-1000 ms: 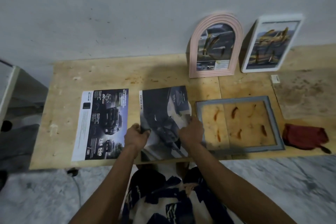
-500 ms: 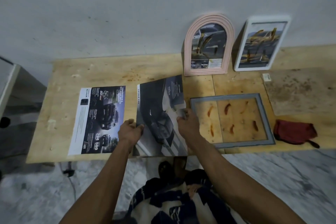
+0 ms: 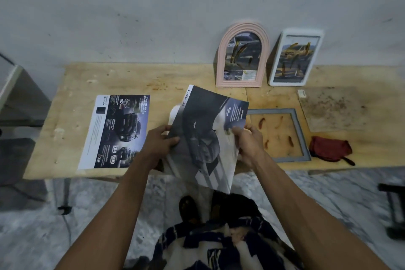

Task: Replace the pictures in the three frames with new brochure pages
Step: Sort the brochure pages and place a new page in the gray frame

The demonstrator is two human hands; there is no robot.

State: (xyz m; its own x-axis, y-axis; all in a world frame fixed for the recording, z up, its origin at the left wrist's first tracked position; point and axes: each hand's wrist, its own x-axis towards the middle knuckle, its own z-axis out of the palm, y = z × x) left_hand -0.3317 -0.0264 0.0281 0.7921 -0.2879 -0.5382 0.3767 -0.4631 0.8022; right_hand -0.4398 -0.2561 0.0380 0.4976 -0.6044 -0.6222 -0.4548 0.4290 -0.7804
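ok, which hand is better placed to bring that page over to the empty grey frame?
Right, probably. The right hand already pinches the brochure page on the edge nearest the grey frame, which lies flat just right of it. The left hand grips the far edge.

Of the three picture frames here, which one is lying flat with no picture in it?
The grey rectangular frame, flat on the table by the right hand, bare wood showing through. The pink arched frame and white frame lean on the wall, holding pictures.

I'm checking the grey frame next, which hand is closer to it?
Right. The right hand grips the brochure page right beside the grey frame; the left hand holds the page's far side.
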